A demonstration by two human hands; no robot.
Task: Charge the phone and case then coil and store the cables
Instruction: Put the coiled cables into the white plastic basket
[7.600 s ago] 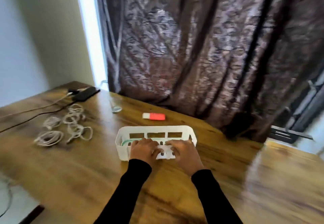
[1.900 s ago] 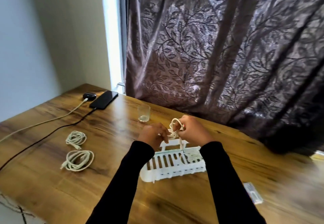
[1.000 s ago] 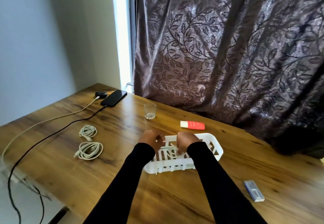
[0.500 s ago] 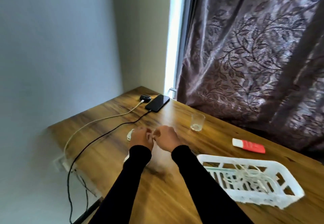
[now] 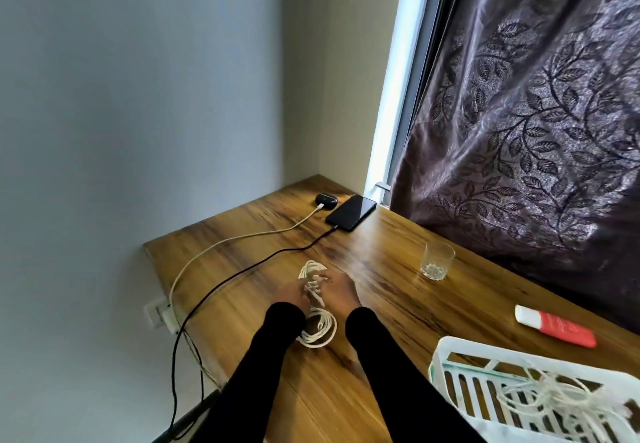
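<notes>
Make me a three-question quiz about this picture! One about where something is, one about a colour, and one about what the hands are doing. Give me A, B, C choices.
1. Where is the glass?
A. inside the basket
B. on the table, near the curtain
C. on the phone

2. What colour is the cable plugged into the phone?
A. black
B. red
C. green

3. What are the two hands doing?
A. lying flat on the table
B. lifting the basket
C. holding a white cable coil

Answers:
1 B: the glass stands on the wooden table by the curtain, apart from the basket.
2 A: a black cable runs to the phone's end.
3 C: the left hand and right hand have their grip on a white cable coil.
</notes>
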